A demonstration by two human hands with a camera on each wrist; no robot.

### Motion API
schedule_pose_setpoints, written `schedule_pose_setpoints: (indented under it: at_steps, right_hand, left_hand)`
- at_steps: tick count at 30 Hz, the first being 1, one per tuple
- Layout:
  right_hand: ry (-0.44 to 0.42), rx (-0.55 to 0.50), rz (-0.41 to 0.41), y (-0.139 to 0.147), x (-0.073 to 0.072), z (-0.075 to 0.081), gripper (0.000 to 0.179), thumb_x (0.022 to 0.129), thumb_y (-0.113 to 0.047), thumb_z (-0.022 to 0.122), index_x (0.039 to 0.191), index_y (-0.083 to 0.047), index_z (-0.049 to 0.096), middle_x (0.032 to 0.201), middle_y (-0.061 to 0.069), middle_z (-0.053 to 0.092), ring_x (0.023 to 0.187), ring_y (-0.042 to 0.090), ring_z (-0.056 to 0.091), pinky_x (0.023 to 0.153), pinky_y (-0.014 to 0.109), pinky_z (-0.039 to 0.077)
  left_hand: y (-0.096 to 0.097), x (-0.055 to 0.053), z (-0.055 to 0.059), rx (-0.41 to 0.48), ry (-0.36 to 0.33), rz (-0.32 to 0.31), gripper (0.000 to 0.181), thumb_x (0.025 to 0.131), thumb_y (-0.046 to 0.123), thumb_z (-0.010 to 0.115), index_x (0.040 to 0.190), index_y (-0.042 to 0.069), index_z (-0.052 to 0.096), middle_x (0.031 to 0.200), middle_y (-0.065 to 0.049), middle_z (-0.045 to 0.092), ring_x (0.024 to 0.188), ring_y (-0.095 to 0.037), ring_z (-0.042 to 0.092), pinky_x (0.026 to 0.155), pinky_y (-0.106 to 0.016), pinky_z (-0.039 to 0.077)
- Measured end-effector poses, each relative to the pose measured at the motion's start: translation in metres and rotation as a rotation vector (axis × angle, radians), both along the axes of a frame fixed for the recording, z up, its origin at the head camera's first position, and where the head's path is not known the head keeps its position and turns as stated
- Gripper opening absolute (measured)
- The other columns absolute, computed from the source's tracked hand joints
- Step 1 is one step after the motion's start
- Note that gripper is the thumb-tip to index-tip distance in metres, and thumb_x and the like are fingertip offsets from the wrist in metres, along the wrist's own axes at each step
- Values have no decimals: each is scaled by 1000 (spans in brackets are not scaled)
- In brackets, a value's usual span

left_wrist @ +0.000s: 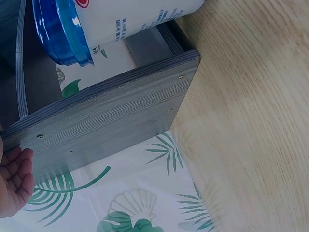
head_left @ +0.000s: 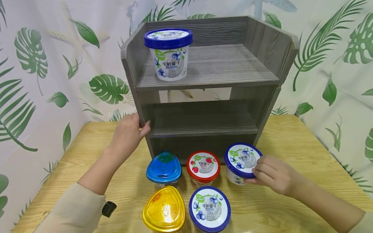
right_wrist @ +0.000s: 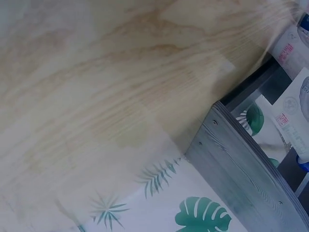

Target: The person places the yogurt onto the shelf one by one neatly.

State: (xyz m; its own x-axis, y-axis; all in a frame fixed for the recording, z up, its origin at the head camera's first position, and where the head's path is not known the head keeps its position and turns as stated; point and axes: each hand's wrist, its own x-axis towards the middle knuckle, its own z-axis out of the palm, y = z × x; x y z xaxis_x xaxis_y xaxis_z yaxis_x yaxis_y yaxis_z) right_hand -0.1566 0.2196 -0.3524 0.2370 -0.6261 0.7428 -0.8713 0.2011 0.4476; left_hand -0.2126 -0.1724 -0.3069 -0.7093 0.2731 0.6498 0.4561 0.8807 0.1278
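Observation:
My left hand [head_left: 128,132] grips the left side panel of the grey wooden shelf [head_left: 204,82], thumb over its front edge; in the left wrist view its fingers [left_wrist: 21,169] curl against the panel's outer face. At the shelf's lower right front, my right hand [head_left: 275,174] holds a white tub with a dark blue blueberry lid [head_left: 243,160] by the lid's right side. Left of that tub is a red-lidded strawberry tub [head_left: 203,166]. A tub with a clear blue lid [head_left: 164,166] sits farther left. Another blueberry tub [head_left: 168,53] stands on the shelf's top board at the left.
Nearer to me on the wooden table [head_left: 276,213] are a tub with a yellow lid [head_left: 164,208] and one more blueberry tub [head_left: 209,208]. A leaf-patterned cloth [head_left: 323,64] hangs behind and along both sides.

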Motion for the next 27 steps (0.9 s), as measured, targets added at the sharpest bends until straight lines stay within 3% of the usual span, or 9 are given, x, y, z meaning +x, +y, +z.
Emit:
schedule_pose_setpoints:
  at_steps: [27]
  right_hand:
    - [5, 26, -30, -5, 9, 34, 39, 95, -26, 54, 64, -3, 57, 62, 4, 57, 54, 16, 49, 48, 22, 44]
  left_hand:
    - [-1, -1, 0, -7, 22, -13, 21, 86, 15, 63, 76, -1, 54, 63, -13, 56, 58, -30, 53, 54, -38, 44]
